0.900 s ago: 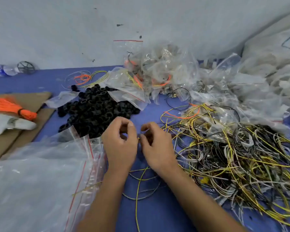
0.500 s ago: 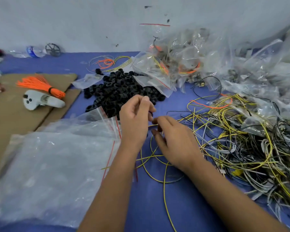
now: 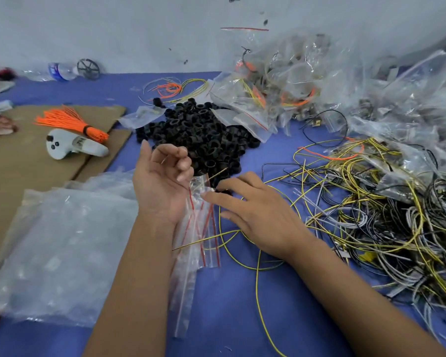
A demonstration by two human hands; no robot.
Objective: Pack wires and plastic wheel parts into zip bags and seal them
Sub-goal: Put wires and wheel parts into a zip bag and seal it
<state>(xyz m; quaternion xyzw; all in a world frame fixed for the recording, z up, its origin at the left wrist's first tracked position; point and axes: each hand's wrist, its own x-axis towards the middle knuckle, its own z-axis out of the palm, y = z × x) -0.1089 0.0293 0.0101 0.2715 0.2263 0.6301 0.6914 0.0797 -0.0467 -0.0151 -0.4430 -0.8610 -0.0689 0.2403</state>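
Clear plastic zip bags with red seal stripes (image 3: 204,228) lie as a small fanned stack on the blue table cover (image 3: 229,318), directly between the two forearms. The right hand (image 3: 258,217) rests on the upper end of that stack; its thumb and forefinger appear to pinch the top edge of one bag, the remaining fingers spread flat. The left hand (image 3: 162,186) is raised palm-up just beside the stack, fingers curled; a thin strand seems to run between thumb and forefinger, though I cannot tell for certain that it is held. One yellow-and-black striped wire (image 3: 242,253) loops on the cover under the right wrist, with one end crossing the bags.

Stock of material: the tangled heap of yellow, black and grey wires (image 3: 384,228) lies at right; the pile of black plastic wheel rings (image 3: 204,135) lies just beyond the hands; filled, sealed bags (image 3: 281,86) are heaped at the rear right. A large clear plastic sheet (image 3: 62,240) lies at left.

Judgement: the step in hand is selecting and opening one empty bag, so this bag is at its start. The next move calls for separating a single bag from the stack, parting its mouth with both hands, then feeding the coiled wire in without snagging the seal. Thin film layers cling together and may lift in pairs.
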